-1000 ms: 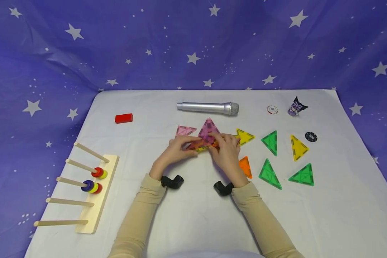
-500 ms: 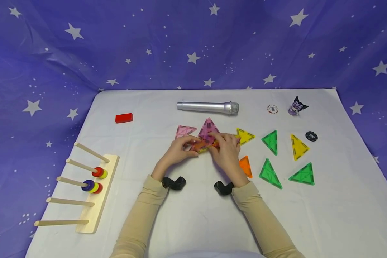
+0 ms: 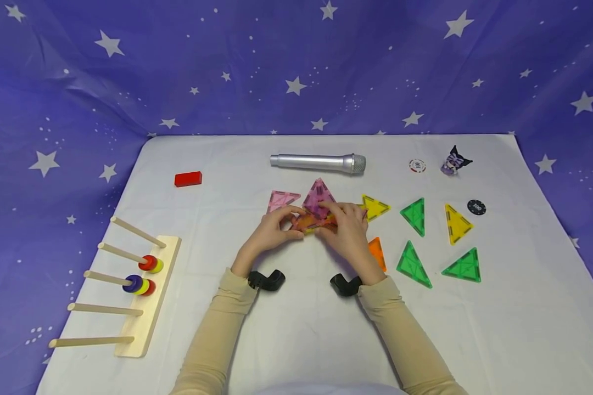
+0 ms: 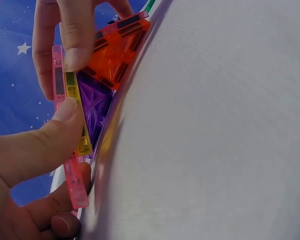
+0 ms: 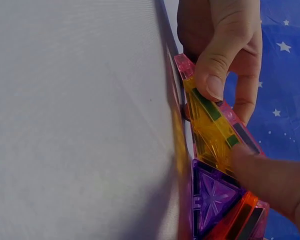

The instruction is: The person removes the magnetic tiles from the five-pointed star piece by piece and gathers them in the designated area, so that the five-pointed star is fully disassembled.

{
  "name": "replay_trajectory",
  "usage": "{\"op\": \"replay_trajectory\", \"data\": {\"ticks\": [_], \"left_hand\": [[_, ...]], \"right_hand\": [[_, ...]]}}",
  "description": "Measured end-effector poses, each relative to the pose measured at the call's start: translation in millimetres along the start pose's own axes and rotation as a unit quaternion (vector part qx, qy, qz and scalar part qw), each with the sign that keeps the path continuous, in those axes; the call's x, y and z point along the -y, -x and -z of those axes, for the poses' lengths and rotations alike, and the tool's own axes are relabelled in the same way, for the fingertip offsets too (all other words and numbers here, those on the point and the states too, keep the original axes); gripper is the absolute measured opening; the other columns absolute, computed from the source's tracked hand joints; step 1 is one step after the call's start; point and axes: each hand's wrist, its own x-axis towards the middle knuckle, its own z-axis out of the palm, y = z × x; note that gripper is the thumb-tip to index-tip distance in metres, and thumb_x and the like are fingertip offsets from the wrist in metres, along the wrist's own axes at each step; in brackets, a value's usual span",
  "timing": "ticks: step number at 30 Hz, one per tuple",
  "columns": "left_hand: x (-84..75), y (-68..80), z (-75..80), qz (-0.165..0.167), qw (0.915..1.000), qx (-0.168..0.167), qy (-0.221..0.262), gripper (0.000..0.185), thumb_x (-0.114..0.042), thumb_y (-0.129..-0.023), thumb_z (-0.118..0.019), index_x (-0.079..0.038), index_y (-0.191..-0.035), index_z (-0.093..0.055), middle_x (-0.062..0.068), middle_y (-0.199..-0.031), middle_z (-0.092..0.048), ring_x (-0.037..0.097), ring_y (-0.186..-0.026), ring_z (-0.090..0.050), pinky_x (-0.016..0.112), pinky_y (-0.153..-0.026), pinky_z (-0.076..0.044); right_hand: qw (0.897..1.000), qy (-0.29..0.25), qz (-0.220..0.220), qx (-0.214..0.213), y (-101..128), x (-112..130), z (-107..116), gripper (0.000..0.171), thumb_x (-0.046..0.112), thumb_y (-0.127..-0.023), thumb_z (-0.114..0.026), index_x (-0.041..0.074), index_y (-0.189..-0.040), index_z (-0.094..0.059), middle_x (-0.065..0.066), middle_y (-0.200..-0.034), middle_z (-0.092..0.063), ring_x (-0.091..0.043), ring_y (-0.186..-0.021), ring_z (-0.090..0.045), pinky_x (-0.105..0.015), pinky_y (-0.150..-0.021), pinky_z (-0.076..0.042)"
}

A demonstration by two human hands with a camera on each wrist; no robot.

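Observation:
Both hands hold a small structure of see-through magnetic tiles at the middle of the table. My left hand (image 3: pixel 273 230) pinches the structure's left side, its thumb on a yellow triangle tile (image 5: pixel 210 135) backed by a pink tile (image 4: pixel 76 187). From the right, my right hand (image 3: pixel 348 233) grips the same joined pair, its thumb at the yellow tile's upper edge. A purple triangle tile (image 5: pixel 213 197) and an orange triangle tile (image 4: pixel 112 57) adjoin them. In the head view a pinkish-purple peak (image 3: pixel 318 196) rises behind the fingers, which hide part of the structure.
Loose pink (image 3: pixel 283 201), yellow (image 3: pixel 375 208), orange (image 3: pixel 377 254) and green (image 3: pixel 413 264) tiles lie around the hands. Behind is a silver microphone (image 3: pixel 316 162). A wooden peg rack (image 3: pixel 150 307) and red block (image 3: pixel 188 179) are left; a figurine (image 3: pixel 454 162) and chips (image 3: pixel 476 207) are right.
My left hand has shifted slightly right along the structure. My right thumb has moved a little left at its front edge. The loose tiles stay in place.

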Motion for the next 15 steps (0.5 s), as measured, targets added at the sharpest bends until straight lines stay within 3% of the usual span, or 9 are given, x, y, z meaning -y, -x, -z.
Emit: {"op": "replay_trajectory", "data": {"ticks": [6,13,15], "left_hand": [[0.5,0.8,0.8,0.011,0.9999,0.0,0.006,0.043,-0.017,-0.073,-0.076,-0.013,-0.114,-0.062,0.003,-0.084,-0.058,0.019,-0.072,-0.044,0.029,-0.063,-0.032],[1.0,2.1,3.0,0.032,0.9994,0.011,0.011,0.036,-0.021,-0.079,-0.071,-0.012,-0.114,-0.064,0.004,-0.114,-0.06,0.017,-0.103,-0.053,0.033,-0.088,-0.039],[1.7,2.5,3.5,0.033,0.9993,0.013,0.012,0.033,-0.021,-0.081,-0.069,-0.012,-0.112,-0.065,0.004,-0.113,-0.061,0.017,-0.101,-0.053,0.033,-0.086,-0.04]], "right_hand": [[1.0,-0.002,0.005,-0.007,-0.6,-0.8,0.1,0.053,0.035,-0.077,-0.07,0.022,-0.126,-0.053,-0.014,-0.118,-0.05,-0.034,-0.119,-0.029,-0.061,-0.089,-0.021],[1.0,0.003,-0.001,-0.018,-1.5,-1.9,-1.1,0.052,0.037,-0.077,-0.069,0.022,-0.124,-0.054,-0.014,-0.118,-0.05,-0.034,-0.118,-0.03,-0.06,-0.088,-0.024],[1.0,0.0,-0.003,-0.018,-1.8,-2.1,-1.1,0.051,0.038,-0.077,-0.068,0.022,-0.124,-0.055,-0.015,-0.118,-0.05,-0.034,-0.118,-0.031,-0.059,-0.088,-0.024]]}}
